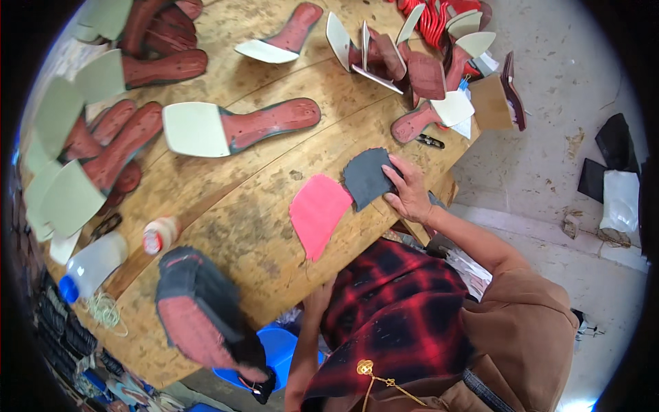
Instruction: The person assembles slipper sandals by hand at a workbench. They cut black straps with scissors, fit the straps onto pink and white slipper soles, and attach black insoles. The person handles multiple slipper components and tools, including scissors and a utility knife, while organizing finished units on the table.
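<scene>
Holding dk grey piece [366, 178] by its right end w/ R hand [412, 193], w/ fingers atop + thumb nr its edge, flat on wooden table [230, 223]. Has L hand [318, 297] down by table's near edge, partly hidden; can't tell if wide, narrow or gripping. Can see pink piece [317, 214] just left of dk grey piece, at or almost touching; then, further left, stack of grey + pink pcs [200, 285], blue-capped bottle [97, 264] & small white bottle [162, 235]. Beyond, reddish soles [271, 125] w/ pale fronts.
</scene>
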`<action>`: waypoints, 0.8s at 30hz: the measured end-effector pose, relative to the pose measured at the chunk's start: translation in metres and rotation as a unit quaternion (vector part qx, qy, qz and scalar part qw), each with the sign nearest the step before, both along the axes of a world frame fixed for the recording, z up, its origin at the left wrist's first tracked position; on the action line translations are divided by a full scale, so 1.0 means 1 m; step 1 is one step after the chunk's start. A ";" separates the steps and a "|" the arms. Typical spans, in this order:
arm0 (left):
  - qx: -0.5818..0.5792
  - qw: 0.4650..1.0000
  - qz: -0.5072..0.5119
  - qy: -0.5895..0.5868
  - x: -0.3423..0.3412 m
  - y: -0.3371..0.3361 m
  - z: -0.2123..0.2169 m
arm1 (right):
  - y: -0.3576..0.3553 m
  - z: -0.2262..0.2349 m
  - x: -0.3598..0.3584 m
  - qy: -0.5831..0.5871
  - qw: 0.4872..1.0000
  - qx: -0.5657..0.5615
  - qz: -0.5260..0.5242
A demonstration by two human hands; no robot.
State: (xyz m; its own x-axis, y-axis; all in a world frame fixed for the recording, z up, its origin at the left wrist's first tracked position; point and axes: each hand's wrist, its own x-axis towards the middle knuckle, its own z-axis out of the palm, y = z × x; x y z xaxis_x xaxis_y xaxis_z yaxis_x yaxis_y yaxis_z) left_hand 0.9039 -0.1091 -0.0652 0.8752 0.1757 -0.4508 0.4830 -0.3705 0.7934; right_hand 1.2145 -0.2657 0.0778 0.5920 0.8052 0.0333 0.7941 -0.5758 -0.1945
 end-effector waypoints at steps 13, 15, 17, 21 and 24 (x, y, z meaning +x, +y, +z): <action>0.200 0.975 0.062 -0.069 0.068 -0.074 -0.045 | -0.031 -0.027 -0.002 -0.020 0.978 0.205 0.026; 0.244 0.964 0.053 -0.093 0.058 -0.076 -0.023 | -0.038 -0.020 -0.007 0.017 0.965 0.262 0.013; 0.272 0.952 0.063 -0.129 0.044 -0.082 -0.022 | -0.054 -0.022 0.006 -0.018 0.937 0.348 -0.005; 0.298 0.940 0.086 -0.139 0.031 -0.096 -0.013 | -0.099 -0.017 0.076 -0.125 0.931 0.303 -0.163; 0.342 0.925 0.082 -0.147 0.035 -0.109 -0.010 | -0.119 -0.039 0.104 -0.113 0.957 0.250 -0.092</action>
